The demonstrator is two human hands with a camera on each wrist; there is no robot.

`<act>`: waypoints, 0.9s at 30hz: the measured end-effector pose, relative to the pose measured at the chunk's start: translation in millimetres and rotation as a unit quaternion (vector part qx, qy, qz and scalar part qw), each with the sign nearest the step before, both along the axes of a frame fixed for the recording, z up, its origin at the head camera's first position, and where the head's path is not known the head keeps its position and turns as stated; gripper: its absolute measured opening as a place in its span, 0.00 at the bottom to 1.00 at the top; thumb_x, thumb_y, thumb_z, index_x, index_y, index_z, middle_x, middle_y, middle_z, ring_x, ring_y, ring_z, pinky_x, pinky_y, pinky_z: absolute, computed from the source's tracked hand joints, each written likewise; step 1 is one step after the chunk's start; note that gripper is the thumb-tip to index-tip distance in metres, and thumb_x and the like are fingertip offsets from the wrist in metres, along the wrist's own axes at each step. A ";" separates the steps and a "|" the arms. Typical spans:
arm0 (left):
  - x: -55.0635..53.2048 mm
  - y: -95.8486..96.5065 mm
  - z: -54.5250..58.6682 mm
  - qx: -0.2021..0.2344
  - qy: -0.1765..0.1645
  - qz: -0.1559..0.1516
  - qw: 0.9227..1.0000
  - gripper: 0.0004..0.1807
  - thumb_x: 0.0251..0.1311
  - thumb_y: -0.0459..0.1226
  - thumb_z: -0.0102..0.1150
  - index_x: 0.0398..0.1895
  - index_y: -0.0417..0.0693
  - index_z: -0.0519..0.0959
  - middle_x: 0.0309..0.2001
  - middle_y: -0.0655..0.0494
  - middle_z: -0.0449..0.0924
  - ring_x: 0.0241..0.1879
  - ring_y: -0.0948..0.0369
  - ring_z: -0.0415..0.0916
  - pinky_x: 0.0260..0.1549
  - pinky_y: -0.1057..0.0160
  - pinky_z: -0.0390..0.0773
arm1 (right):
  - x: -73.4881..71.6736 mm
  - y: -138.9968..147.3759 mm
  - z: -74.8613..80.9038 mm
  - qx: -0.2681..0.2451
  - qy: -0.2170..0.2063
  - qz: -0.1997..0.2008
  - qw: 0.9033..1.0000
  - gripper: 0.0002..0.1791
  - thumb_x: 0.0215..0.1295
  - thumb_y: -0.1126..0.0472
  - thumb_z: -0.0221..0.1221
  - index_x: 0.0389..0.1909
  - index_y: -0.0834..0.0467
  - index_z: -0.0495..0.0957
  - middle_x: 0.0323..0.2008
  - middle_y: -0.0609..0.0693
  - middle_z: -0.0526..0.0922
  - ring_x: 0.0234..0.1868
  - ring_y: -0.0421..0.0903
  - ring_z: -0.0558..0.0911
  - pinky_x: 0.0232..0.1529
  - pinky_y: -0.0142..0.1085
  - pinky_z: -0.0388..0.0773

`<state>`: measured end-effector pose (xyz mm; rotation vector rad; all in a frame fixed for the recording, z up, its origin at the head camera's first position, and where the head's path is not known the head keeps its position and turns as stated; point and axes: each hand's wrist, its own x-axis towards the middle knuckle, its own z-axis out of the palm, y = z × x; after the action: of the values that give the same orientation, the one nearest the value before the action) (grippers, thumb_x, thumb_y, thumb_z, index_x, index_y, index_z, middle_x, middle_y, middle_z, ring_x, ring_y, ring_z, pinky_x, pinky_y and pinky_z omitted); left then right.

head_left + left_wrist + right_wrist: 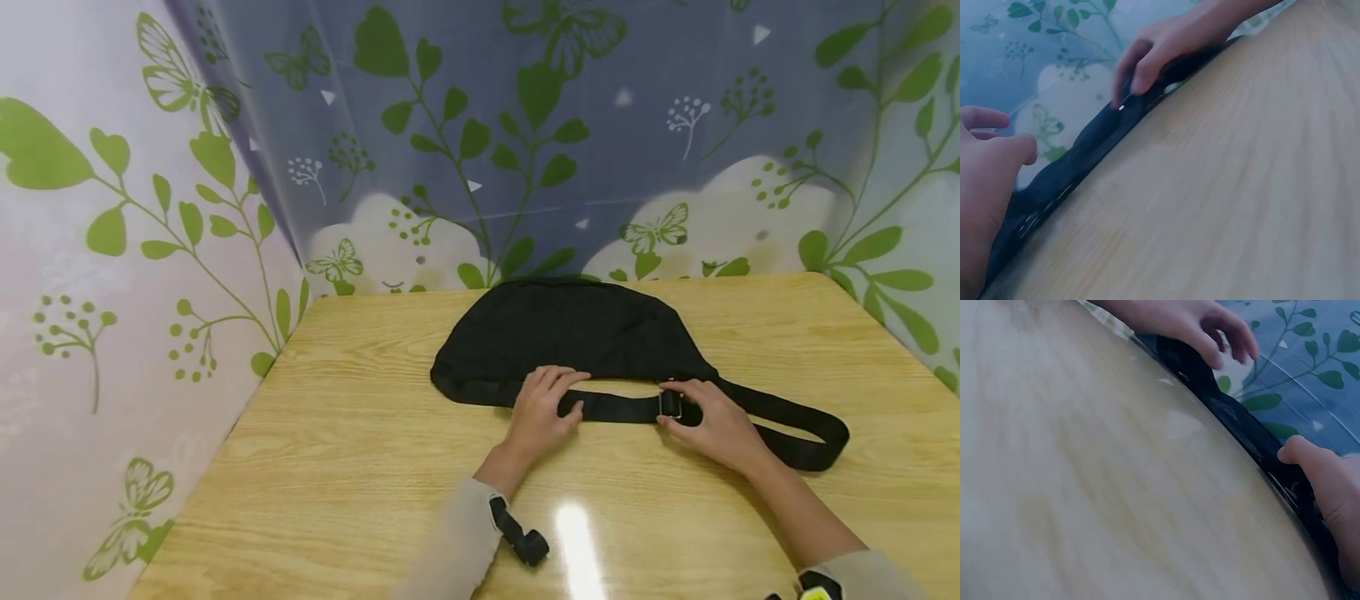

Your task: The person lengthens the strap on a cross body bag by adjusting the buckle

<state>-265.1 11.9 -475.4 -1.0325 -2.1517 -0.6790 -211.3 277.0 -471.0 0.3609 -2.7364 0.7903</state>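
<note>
A black waist bag (570,329) lies flat on the wooden table, its curved side toward the back wall. Along its near side runs a black strap (618,408), which loops out to the right. My left hand (542,410) is over the strap's left part, fingers loosely bent, with a gap between thumb and fingers; in the right wrist view this left hand (1200,328) appears just above the bag. At the metal-edged strap buckle (670,405), my right hand (716,421) pinches with thumb and forefinger on its two sides. Its palm hides part of the strap.
The wooden table (337,475) extends to the left and in front of the bag. A printed leaf-and-butterfly curtain (450,108) stands right behind the bag, with more printed fabric on both sides. Black bands (517,533) are worn at the wrists, one with a dangling end.
</note>
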 end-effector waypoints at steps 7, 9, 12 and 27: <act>-4.9 -36.7 -1.1 -0.029 -0.124 0.043 0.991 0.37 0.44 0.50 0.70 0.59 0.49 0.68 0.52 0.55 0.70 0.53 0.58 0.65 0.54 0.60 0.63 | 8.8 22.3 4.1 -0.027 -0.012 -0.011 0.999 0.25 0.56 0.50 0.63 0.52 0.57 0.74 0.42 0.57 0.73 0.42 0.56 0.72 0.38 0.53 0.67; -5.4 -40.3 -1.9 -0.035 -0.182 0.048 0.982 0.41 0.45 0.52 0.69 0.62 0.48 0.65 0.54 0.55 0.70 0.55 0.58 0.65 0.54 0.60 0.63 | 11.3 27.3 5.1 -0.035 -0.015 -0.008 0.999 0.25 0.56 0.51 0.64 0.51 0.58 0.74 0.44 0.58 0.74 0.43 0.57 0.72 0.39 0.54 0.67; -5.6 -41.4 -2.8 -0.036 -0.250 0.059 0.966 0.42 0.48 0.52 0.67 0.64 0.48 0.62 0.55 0.52 0.69 0.56 0.56 0.65 0.53 0.58 0.64 | 14.5 34.3 6.0 -0.030 -0.012 -0.005 0.999 0.24 0.55 0.51 0.64 0.51 0.57 0.74 0.45 0.60 0.73 0.43 0.58 0.72 0.39 0.54 0.67; -6.8 -65.6 -2.0 -0.082 -0.251 0.061 0.963 0.32 0.51 0.49 0.65 0.60 0.51 0.70 0.47 0.61 0.75 0.49 0.61 0.67 0.51 0.58 0.64 | 16.6 53.9 7.2 -0.018 -0.029 0.005 0.999 0.25 0.52 0.53 0.66 0.50 0.58 0.75 0.47 0.61 0.74 0.46 0.60 0.72 0.42 0.56 0.66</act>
<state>-271.9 -53.7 -477.4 -0.8638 -2.7244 -0.7747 -194.7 330.9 -463.9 0.3506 -2.7720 0.8638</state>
